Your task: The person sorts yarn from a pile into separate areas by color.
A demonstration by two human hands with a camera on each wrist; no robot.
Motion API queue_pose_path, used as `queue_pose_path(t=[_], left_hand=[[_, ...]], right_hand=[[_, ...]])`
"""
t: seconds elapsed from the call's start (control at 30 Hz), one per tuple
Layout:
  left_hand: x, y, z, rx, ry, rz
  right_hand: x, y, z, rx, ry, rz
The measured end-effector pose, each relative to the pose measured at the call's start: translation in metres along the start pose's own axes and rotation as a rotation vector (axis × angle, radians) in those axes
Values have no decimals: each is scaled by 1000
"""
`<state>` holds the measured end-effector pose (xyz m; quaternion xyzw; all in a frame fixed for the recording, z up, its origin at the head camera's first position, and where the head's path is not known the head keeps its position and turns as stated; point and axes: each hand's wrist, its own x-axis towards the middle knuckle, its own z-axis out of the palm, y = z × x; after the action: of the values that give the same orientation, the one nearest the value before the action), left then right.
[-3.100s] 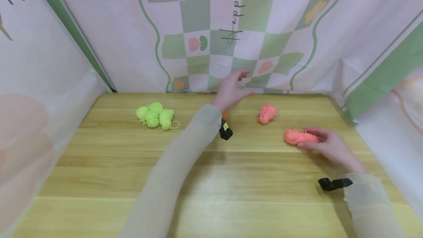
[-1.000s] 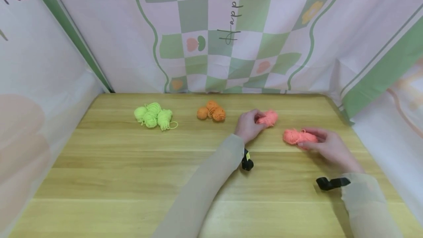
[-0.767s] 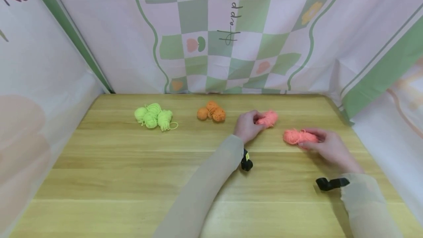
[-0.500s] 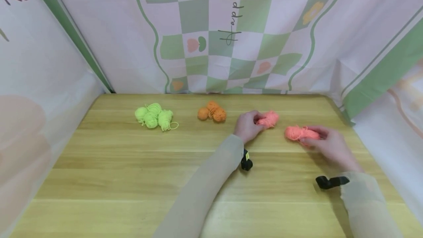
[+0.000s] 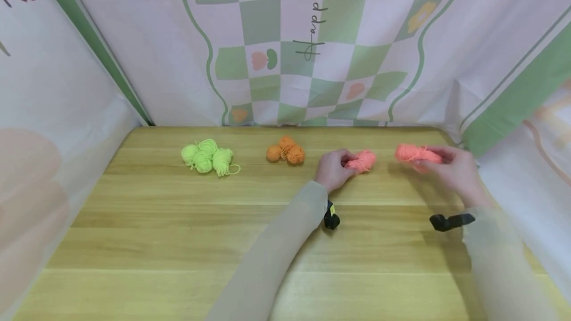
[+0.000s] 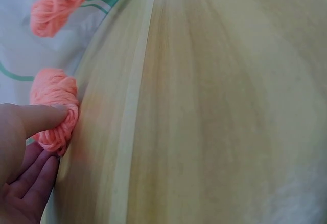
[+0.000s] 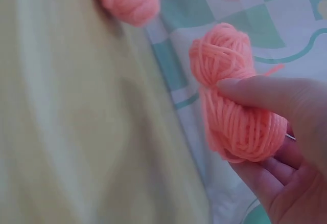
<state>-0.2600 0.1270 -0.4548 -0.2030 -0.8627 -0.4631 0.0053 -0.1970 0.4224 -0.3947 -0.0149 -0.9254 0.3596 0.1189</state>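
Note:
My right hand (image 5: pixel 459 172) grips a coral-pink ball of yarn (image 7: pixel 240 96), thumb on one side and fingers on the other. It is lifted off the table, with a shadow below it in the head view. My left hand (image 5: pixel 333 170) holds a second coral-pink ball of yarn (image 6: pixel 53 93) by its near end, thumb on top and fingers beneath; this one lies at the table surface. In the head view the right hand's yarn is to the right of the left hand's and slightly farther back, with a gap between them.
Three orange yarn balls (image 5: pixel 285 151) sit in a cluster left of my left hand. Farther left is a group of lime-green yarn balls (image 5: pixel 206 156) with a loose loop. The wooden table (image 5: pixel 178 241) ends at a printed curtain (image 5: pixel 303 98) behind, with curtains at both sides.
My left hand came down from the back of the table onto the pink yarn and has stayed there. My right hand has raised its yarn and carried it backward and slightly right.

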Motion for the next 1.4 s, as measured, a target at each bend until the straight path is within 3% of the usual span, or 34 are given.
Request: queue_pose_path(t=[0.37,0.63,1.03,1.4], left_hand=[[0,0,0,15,-5,-5],[-1,2,-3,17,-7,-12],[0,2,-1,43,4,1],[1,-1,1,58,10,-7]], right_hand=[[29,-6,-7,47,35,98],[41,4,2,60,-39,178],[43,28,17,77,-73,326],[39,24,19,78,-75,330]])
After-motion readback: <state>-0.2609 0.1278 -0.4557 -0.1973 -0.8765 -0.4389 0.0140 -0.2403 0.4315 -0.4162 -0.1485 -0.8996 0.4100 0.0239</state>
